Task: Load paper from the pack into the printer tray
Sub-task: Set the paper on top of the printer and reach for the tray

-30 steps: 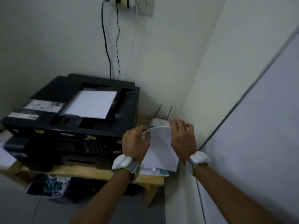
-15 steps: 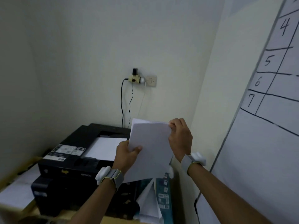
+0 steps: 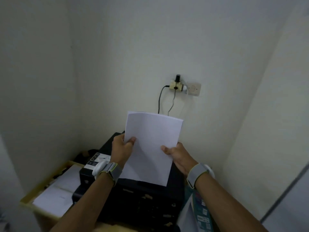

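I hold a thin stack of white paper [image 3: 153, 144] upright above the black printer [image 3: 143, 200]. My left hand [image 3: 121, 149] grips the stack's left edge, thumb on the front. At the lower right edge my right hand [image 3: 179, 156] grips it the same way. The sheets hide most of the printer's top and its tray. The opened paper pack [image 3: 199, 210], teal with labels, stands at the printer's right side, partly behind my right forearm.
The printer stands on a wooden table [image 3: 41, 213] in a room corner. Loose white sheets [image 3: 56, 193] lie left of the printer. A wall socket [image 3: 177, 85] with plugs and hanging cables is on the wall behind. A whiteboard edge [image 3: 291, 190] runs along the right.
Both hands pulled the sheets out of the pack and carried them left over the printer. My right hand slid from the top corner down to the lower right edge.
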Tool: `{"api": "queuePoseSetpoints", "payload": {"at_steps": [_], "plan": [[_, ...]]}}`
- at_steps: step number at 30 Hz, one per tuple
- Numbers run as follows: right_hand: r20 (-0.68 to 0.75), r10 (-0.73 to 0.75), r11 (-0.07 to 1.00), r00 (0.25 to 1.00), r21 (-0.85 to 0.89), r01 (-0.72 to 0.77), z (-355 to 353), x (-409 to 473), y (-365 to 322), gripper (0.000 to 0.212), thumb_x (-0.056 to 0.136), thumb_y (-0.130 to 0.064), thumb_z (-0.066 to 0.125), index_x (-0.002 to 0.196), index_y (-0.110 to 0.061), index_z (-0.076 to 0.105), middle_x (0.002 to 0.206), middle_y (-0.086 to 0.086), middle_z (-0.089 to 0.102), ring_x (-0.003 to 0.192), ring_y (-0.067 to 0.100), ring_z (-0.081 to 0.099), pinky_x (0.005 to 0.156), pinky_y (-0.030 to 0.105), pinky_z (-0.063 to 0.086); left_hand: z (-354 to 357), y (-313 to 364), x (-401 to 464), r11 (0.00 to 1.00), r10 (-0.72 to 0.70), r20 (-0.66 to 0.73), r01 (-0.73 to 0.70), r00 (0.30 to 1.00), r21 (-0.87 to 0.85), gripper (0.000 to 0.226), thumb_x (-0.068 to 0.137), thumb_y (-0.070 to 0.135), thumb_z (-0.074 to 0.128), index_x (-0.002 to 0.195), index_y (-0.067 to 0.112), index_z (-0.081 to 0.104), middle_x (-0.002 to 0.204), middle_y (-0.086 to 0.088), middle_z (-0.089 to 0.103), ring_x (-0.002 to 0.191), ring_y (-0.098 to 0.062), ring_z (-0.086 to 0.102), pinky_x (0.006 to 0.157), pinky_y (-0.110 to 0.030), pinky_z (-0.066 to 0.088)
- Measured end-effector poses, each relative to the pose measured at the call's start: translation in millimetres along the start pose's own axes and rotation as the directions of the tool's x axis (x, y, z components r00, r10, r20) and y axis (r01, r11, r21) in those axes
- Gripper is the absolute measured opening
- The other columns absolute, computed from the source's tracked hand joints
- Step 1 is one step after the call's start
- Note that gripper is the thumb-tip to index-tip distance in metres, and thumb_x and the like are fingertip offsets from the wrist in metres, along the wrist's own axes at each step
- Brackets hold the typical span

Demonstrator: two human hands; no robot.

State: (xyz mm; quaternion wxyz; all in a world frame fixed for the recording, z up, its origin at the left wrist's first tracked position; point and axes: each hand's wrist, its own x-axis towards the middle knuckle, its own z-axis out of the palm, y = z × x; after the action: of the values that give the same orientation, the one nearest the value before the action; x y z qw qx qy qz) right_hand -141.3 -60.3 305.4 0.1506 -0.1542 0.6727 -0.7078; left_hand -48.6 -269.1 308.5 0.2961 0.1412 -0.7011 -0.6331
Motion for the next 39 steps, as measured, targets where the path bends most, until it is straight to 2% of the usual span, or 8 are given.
{"api": "queuePoseSetpoints", "payload": {"at_steps": [4, 7, 13, 15, 24, 29, 33, 39], "plan": [[-0.058, -0.051, 0.998, 0.997, -0.032, 0.049, 86, 39, 10, 0.029, 0.096, -0.012, 0.071, 0.125, -0.015, 0.068, 0.118, 0.004, 0.073, 0.108, 0.024, 0.07, 0.094, 0.04, 0.058, -69, -17, 56, 0.999, 0.021, 0.042, -0.02, 0.999, -0.033, 0.014, 0.102, 0.017, 0.056, 0.105, 0.021, 0.069, 0.094, 0.004, 0.074, 0.086, -0.019, 0.072, 0.066, -0.028, 0.057], [-0.139, -0.029, 0.999, 0.99, -0.048, 0.022, 155, 70, 20, 0.013, 0.096, -0.015, 0.071, 0.106, -0.024, 0.07, 0.114, 0.005, 0.075, 0.102, 0.022, 0.072, 0.089, 0.038, 0.058, -124, -36, 102, 1.0, -0.008, 0.075, 0.01, 0.997, -0.028, 0.015, 0.103, 0.016, 0.055, 0.111, 0.016, 0.068, 0.098, 0.001, 0.074, 0.088, -0.02, 0.072, 0.075, -0.035, 0.058], [-0.246, 0.02, 0.998, 0.969, -0.054, -0.034, 222, 103, 35, 0.023, 0.098, -0.017, 0.068, 0.12, -0.014, 0.069, 0.112, 0.002, 0.074, 0.1, 0.017, 0.07, 0.079, 0.028, 0.057, -175, -70, 152, 0.999, -0.035, 0.112, 0.035, 0.993, 0.0, 0.014, 0.102, 0.021, 0.056, 0.1, 0.02, 0.071, 0.087, 0.006, 0.076, 0.079, -0.012, 0.073, 0.068, -0.034, 0.057], [-0.267, 0.028, 0.997, 0.963, -0.061, -0.046, 228, 107, 38, 0.02, 0.098, -0.018, 0.068, 0.118, -0.016, 0.068, 0.111, 0.001, 0.074, 0.097, 0.013, 0.069, 0.073, 0.023, 0.054, -178, -76, 158, 0.999, -0.041, 0.122, 0.042, 0.992, -0.005, 0.015, 0.103, 0.021, 0.056, 0.097, 0.024, 0.07, 0.084, 0.01, 0.077, 0.076, -0.005, 0.072, 0.066, -0.028, 0.055], [-0.323, 0.107, 0.987, 0.94, -0.079, -0.139, 233, 117, 61, 0.016, 0.094, -0.018, 0.073, 0.109, -0.022, 0.069, 0.107, -0.005, 0.075, 0.098, 0.01, 0.069, 0.073, 0.019, 0.052, -181, -108, 167, 0.993, -0.114, 0.191, 0.116, 0.975, 0.002, 0.012, 0.101, 0.028, 0.059, 0.099, 0.025, 0.07, 0.095, 0.001, 0.076, 0.09, -0.018, 0.073, 0.072, -0.033, 0.058], [-0.326, 0.163, 0.971, 0.931, -0.116, -0.211, 236, 119, 75, 0.025, 0.096, -0.013, 0.068, 0.121, -0.014, 0.067, 0.108, -0.002, 0.072, 0.096, 0.012, 0.067, 0.073, 0.022, 0.052, -179, -127, 162, 0.978, -0.21, 0.211, 0.202, 0.955, 0.056, 0.02, 0.101, 0.022, 0.059, 0.12, 0.022, 0.059, 0.111, 0.002, 0.069, 0.105, -0.019, 0.066, 0.084, -0.035, 0.052], [-0.398, 0.117, 0.962, 0.91, -0.184, -0.204, 233, 126, 75, 0.035, 0.096, -0.006, 0.058, 0.13, -0.014, 0.059, 0.119, 0.004, 0.069, 0.108, 0.025, 0.067, 0.092, 0.041, 0.059, -176, -127, 167, 0.971, -0.198, 0.163, 0.17, 0.966, 0.169, 0.023, 0.099, 0.017, 0.057, 0.119, 0.028, 0.051, 0.106, 0.011, 0.062, 0.102, -0.017, 0.063, 0.084, -0.03, 0.048], [-0.483, 0.214, 0.924, 0.849, -0.183, -0.337, 230, 125, 91, 0.041, 0.09, 0.0, 0.046, 0.125, -0.02, 0.052, 0.111, 0.0, 0.064, 0.095, 0.017, 0.064, 0.084, 0.036, 0.059, -179, -124, 165, 0.867, -0.308, 0.148, 0.213, 0.94, 0.451, 0.047, 0.094, 0.003, 0.049, 0.14, 0.007, 0.051, 0.129, -0.019, 0.059, 0.122, -0.04, 0.054, 0.102, -0.045, 0.049]]}}
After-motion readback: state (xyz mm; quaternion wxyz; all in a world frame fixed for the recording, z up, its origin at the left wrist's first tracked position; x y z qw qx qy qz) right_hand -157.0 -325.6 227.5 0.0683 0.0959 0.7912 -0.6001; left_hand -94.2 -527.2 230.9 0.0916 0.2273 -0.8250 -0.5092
